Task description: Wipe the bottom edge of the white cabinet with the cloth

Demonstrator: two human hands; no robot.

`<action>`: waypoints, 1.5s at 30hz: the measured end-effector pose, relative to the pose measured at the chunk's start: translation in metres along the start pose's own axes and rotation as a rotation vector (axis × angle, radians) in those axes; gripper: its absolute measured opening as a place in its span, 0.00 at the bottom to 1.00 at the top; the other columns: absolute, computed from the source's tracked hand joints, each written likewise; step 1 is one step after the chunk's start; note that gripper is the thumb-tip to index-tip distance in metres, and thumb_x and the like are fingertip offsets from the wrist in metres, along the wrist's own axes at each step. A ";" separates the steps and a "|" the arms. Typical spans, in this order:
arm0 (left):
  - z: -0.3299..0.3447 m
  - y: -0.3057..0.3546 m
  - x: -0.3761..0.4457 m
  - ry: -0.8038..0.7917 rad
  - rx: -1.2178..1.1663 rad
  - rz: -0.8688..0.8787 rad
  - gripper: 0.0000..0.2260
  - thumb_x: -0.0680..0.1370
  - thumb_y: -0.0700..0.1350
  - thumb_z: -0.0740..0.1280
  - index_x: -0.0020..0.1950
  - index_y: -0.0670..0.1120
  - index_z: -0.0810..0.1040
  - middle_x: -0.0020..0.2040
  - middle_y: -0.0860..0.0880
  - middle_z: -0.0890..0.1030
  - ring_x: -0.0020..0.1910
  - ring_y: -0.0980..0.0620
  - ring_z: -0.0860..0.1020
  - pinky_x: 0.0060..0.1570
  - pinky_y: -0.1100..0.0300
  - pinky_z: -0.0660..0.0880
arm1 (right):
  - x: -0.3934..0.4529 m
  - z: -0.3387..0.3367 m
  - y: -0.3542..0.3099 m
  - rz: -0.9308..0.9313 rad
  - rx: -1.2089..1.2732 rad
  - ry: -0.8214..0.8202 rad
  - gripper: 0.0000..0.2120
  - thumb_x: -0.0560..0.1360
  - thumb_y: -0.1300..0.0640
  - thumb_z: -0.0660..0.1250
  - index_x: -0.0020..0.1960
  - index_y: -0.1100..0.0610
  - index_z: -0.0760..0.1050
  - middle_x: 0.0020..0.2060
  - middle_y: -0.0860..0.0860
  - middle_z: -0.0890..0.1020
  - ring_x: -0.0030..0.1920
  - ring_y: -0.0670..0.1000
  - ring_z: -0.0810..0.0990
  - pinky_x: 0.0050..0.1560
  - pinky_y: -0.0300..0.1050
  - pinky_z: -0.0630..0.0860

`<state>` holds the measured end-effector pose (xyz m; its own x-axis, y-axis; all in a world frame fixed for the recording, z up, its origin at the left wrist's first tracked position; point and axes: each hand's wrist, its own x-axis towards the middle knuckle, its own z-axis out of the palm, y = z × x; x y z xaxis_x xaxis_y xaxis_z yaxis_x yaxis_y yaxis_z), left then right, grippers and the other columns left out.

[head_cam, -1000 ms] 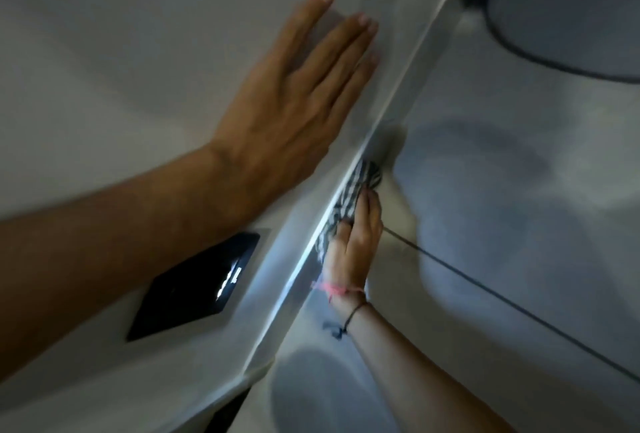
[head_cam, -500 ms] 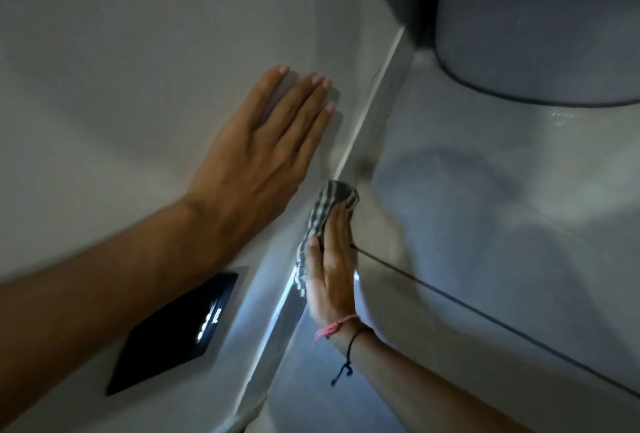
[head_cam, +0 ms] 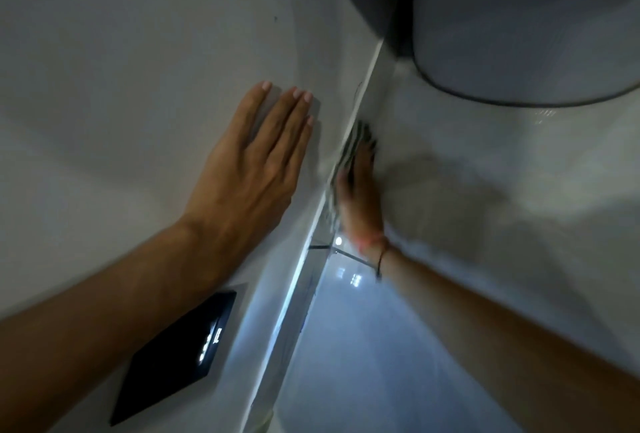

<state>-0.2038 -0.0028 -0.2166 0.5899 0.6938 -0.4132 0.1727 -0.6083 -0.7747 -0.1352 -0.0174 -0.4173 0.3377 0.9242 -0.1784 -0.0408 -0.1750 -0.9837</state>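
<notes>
Across the left of my view runs the cabinet (head_cam: pixel 138 51), its white face tilted away, and its bottom edge (head_cam: pixel 349 127) cuts a pale diagonal from upper right to lower left. Right of that edge lies a glossy pale surface (head_cam: pixel 502 224), and a big round grey container (head_cam: pixel 519 34) stands at the top right.

My left hand (head_cam: pixel 252 169) lies flat on the cabinet face, fingers straight and close together, gripping nothing; I judge it a brace. A black panel (head_cam: pixel 176 356) with small lights sits in the face just below that forearm.

My right hand (head_cam: pixel 360 197) is blurred, pressed against the edge from the right, with the cloth (head_cam: pixel 349 152) between palm and edge. The striped cloth shows above and beside my fingers, which lie flat on it rather than curled round it, as far as the blur lets me tell. Thin bands circle that wrist.

I judge the wipe to be mid-stroke. The cloth sits about midway along the visible edge. The stretch up toward the container and the stretch down past the panel both lie bare; which of them is already wiped I cannot tell.
</notes>
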 end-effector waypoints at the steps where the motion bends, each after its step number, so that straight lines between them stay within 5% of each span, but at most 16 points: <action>1: 0.000 0.000 0.000 -0.005 -0.006 0.000 0.33 0.85 0.49 0.47 0.84 0.33 0.37 0.83 0.31 0.39 0.84 0.33 0.43 0.73 0.35 0.29 | -0.039 0.007 0.007 0.022 -0.007 -0.049 0.28 0.82 0.57 0.56 0.79 0.61 0.50 0.80 0.56 0.54 0.80 0.51 0.52 0.81 0.51 0.52; 4: 0.002 0.003 -0.002 0.001 -0.012 -0.001 0.33 0.85 0.48 0.46 0.84 0.33 0.39 0.83 0.30 0.40 0.84 0.33 0.44 0.74 0.35 0.30 | -0.071 0.011 0.008 0.084 0.003 -0.106 0.30 0.81 0.55 0.56 0.78 0.61 0.51 0.80 0.55 0.55 0.80 0.51 0.54 0.80 0.48 0.53; 7: 0.000 0.004 -0.002 0.014 -0.022 0.000 0.32 0.85 0.47 0.46 0.84 0.33 0.42 0.84 0.31 0.43 0.84 0.33 0.46 0.75 0.35 0.31 | 0.018 -0.003 -0.013 0.049 -0.036 -0.010 0.26 0.82 0.61 0.56 0.77 0.64 0.52 0.79 0.60 0.57 0.79 0.54 0.54 0.81 0.52 0.52; 12: 0.000 0.002 -0.001 0.002 -0.013 0.003 0.31 0.85 0.47 0.44 0.84 0.32 0.40 0.84 0.30 0.42 0.84 0.33 0.45 0.74 0.34 0.31 | 0.143 -0.037 -0.031 0.135 -0.091 0.027 0.26 0.84 0.56 0.51 0.78 0.63 0.49 0.79 0.61 0.56 0.78 0.59 0.59 0.77 0.49 0.58; 17: 0.002 0.002 -0.002 0.003 -0.003 0.003 0.32 0.85 0.48 0.44 0.84 0.32 0.40 0.84 0.30 0.42 0.84 0.33 0.44 0.75 0.34 0.30 | 0.013 -0.006 -0.002 0.004 -0.031 -0.013 0.27 0.82 0.62 0.56 0.78 0.65 0.50 0.79 0.60 0.53 0.80 0.55 0.51 0.81 0.54 0.51; 21: 0.002 0.003 -0.003 0.013 0.008 0.003 0.32 0.85 0.49 0.44 0.84 0.33 0.40 0.84 0.31 0.43 0.84 0.33 0.45 0.75 0.34 0.30 | -0.075 0.013 0.010 0.108 0.002 -0.123 0.30 0.81 0.56 0.58 0.79 0.61 0.50 0.80 0.56 0.53 0.80 0.51 0.52 0.80 0.53 0.54; 30: 0.004 0.004 -0.002 0.003 0.011 0.000 0.32 0.85 0.49 0.43 0.84 0.33 0.41 0.84 0.31 0.42 0.84 0.34 0.44 0.76 0.34 0.32 | 0.127 -0.035 -0.022 0.166 -0.006 -0.020 0.26 0.84 0.51 0.52 0.79 0.57 0.50 0.79 0.58 0.59 0.78 0.58 0.61 0.77 0.47 0.57; 35: 0.004 0.004 -0.002 0.003 0.056 0.008 0.32 0.84 0.48 0.42 0.84 0.33 0.43 0.84 0.31 0.43 0.84 0.33 0.44 0.75 0.33 0.31 | 0.042 -0.010 -0.005 0.066 0.021 -0.022 0.27 0.83 0.58 0.55 0.79 0.61 0.49 0.79 0.57 0.55 0.80 0.55 0.54 0.80 0.56 0.54; 39: 0.007 0.008 0.000 -0.028 -0.071 -0.080 0.30 0.86 0.47 0.43 0.85 0.39 0.38 0.85 0.37 0.37 0.84 0.37 0.38 0.79 0.42 0.30 | -0.066 0.006 0.022 0.021 -0.006 -0.168 0.29 0.82 0.57 0.56 0.79 0.59 0.48 0.81 0.54 0.51 0.81 0.49 0.49 0.81 0.54 0.51; 45: 0.008 0.007 -0.002 -0.028 0.014 -0.039 0.31 0.85 0.50 0.43 0.85 0.36 0.42 0.84 0.33 0.41 0.84 0.34 0.43 0.80 0.35 0.36 | 0.061 -0.021 -0.008 0.121 -0.024 -0.097 0.28 0.83 0.57 0.55 0.79 0.59 0.48 0.79 0.59 0.59 0.77 0.59 0.62 0.77 0.52 0.60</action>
<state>-0.2104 -0.0052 -0.2253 0.5602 0.7277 -0.3958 0.1841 -0.5753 -0.7970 -0.0947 0.0328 -0.4196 0.2394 0.9240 -0.2982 -0.0525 -0.2943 -0.9543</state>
